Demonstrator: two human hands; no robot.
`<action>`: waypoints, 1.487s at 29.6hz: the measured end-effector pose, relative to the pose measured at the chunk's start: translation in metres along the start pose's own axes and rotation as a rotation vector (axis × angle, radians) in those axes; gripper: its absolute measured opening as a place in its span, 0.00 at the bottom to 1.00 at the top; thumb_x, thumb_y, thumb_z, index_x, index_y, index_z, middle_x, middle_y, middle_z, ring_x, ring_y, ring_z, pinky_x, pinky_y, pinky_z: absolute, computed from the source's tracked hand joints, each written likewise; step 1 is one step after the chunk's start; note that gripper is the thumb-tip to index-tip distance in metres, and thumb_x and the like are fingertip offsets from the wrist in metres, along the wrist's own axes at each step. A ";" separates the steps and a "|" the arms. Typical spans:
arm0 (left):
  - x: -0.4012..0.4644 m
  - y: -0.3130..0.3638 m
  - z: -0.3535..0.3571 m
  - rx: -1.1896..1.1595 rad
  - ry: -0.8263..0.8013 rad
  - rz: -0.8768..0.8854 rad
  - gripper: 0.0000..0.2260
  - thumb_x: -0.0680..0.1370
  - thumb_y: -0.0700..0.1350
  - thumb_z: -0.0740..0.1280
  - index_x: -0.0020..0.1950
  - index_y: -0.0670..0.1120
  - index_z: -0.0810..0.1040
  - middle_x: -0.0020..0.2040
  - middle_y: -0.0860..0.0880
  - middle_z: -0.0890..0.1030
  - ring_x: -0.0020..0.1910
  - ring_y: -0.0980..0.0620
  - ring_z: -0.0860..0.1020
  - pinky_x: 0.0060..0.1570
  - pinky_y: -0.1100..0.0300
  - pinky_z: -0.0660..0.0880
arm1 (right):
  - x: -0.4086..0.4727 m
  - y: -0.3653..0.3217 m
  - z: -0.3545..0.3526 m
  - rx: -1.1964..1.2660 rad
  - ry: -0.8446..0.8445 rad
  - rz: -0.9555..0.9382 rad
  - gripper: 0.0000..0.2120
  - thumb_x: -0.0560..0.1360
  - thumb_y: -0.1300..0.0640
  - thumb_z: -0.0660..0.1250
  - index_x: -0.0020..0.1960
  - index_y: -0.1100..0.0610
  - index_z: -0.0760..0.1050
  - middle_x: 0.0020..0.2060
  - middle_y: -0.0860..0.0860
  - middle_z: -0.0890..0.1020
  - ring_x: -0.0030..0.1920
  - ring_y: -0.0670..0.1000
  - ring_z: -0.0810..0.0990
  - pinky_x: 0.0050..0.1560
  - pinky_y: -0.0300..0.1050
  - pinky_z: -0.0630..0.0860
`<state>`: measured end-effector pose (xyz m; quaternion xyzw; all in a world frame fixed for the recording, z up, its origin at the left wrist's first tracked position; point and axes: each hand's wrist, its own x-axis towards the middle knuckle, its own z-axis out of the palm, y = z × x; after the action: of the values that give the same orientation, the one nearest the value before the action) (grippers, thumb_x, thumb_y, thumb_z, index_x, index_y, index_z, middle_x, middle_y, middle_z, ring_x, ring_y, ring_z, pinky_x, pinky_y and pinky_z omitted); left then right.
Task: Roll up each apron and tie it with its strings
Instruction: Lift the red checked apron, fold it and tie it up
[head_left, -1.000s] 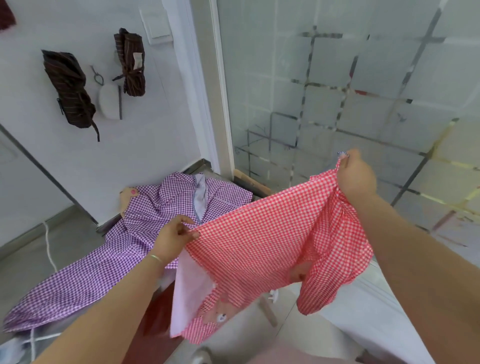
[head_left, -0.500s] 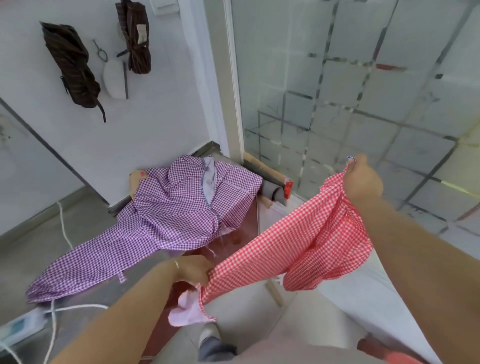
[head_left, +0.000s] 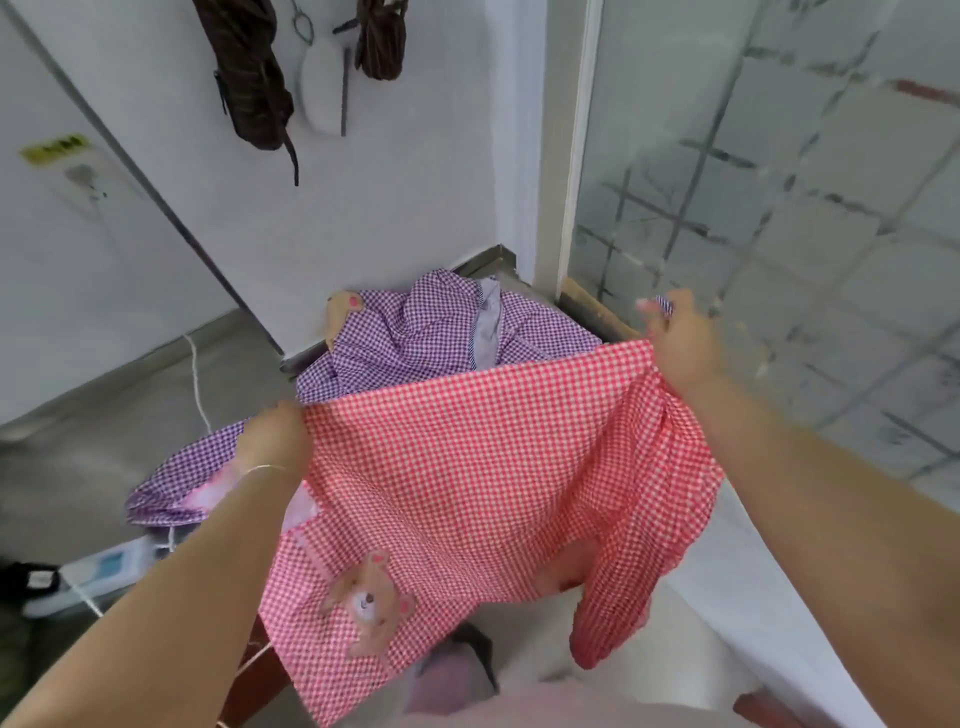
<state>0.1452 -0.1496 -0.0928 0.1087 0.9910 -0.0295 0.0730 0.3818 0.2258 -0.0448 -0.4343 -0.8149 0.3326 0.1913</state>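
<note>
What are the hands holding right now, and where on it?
Both hands grip the red checked apron by its top edge: left hand at the left corner, right hand at the right corner, cloth stretched between.

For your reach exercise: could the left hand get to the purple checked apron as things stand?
Probably not yet: the left hand grips the red checked apron, which hangs spread before the purple checked apron; it must let go first.

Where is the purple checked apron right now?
In the head view, the purple checked apron lies spread behind the red checked apron, near the white wall's base.
</note>
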 end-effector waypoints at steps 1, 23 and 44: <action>0.010 -0.011 0.004 -0.037 0.005 -0.024 0.15 0.79 0.37 0.57 0.61 0.41 0.77 0.55 0.39 0.81 0.53 0.39 0.80 0.56 0.46 0.77 | 0.005 -0.012 0.012 0.010 -0.057 -0.036 0.20 0.79 0.43 0.61 0.60 0.58 0.67 0.49 0.60 0.79 0.48 0.60 0.78 0.43 0.47 0.67; 0.217 -0.098 0.052 -0.070 -0.508 -0.011 0.17 0.80 0.50 0.63 0.59 0.38 0.80 0.57 0.39 0.80 0.55 0.42 0.78 0.56 0.54 0.74 | 0.132 -0.160 0.235 -0.496 -0.245 0.194 0.13 0.80 0.57 0.57 0.59 0.59 0.76 0.57 0.60 0.79 0.55 0.60 0.78 0.53 0.53 0.74; 0.211 -0.100 0.063 -0.878 0.278 -0.856 0.15 0.79 0.39 0.59 0.61 0.36 0.78 0.60 0.36 0.79 0.62 0.40 0.75 0.61 0.54 0.69 | 0.152 -0.175 0.323 -0.300 -0.419 0.029 0.15 0.77 0.54 0.63 0.63 0.56 0.72 0.60 0.56 0.79 0.58 0.58 0.78 0.62 0.55 0.74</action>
<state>-0.0722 -0.2075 -0.1823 -0.3350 0.8667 0.3678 -0.0369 0.0027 0.1612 -0.1448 -0.3910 -0.8707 0.2935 -0.0528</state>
